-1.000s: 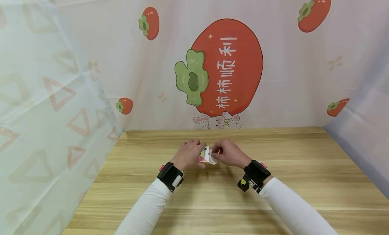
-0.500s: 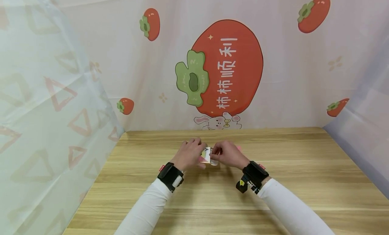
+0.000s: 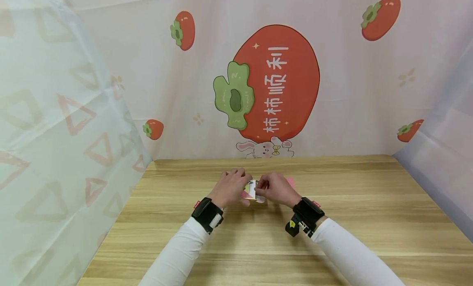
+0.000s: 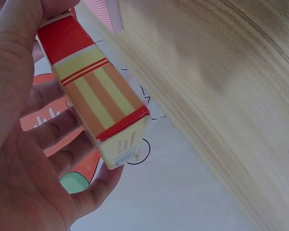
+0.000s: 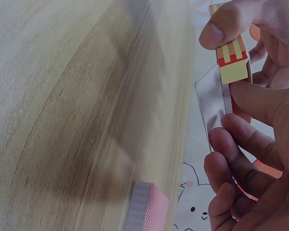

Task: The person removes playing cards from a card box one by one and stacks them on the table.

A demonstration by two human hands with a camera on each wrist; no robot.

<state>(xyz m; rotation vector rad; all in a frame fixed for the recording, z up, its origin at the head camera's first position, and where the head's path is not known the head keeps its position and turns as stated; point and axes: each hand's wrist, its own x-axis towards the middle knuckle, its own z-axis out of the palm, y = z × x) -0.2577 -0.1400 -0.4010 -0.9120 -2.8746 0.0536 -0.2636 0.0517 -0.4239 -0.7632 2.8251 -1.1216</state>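
Note:
My left hand grips a playing card box, red and cream with orange stripes, thumb on one side and fingers round the other. A letter A shows on the box's face in the head view. At its end nearer my right hand, a white flap sticks out. Beside that flap, a thin layered edge of playing cards shows at the box's mouth. The right thumb and fingers pinch there, close beside the box, other fingers curled. The box's far part is hidden by the left hand.
On the wooden table, a pink-patterned stack with pale sides stands just behind my right hand. White cloth with persimmon prints hangs along the table's back edge.
My right hand has shifted slightly down towards me, and more of the pink stack shows behind it. The left hand stays on the box.

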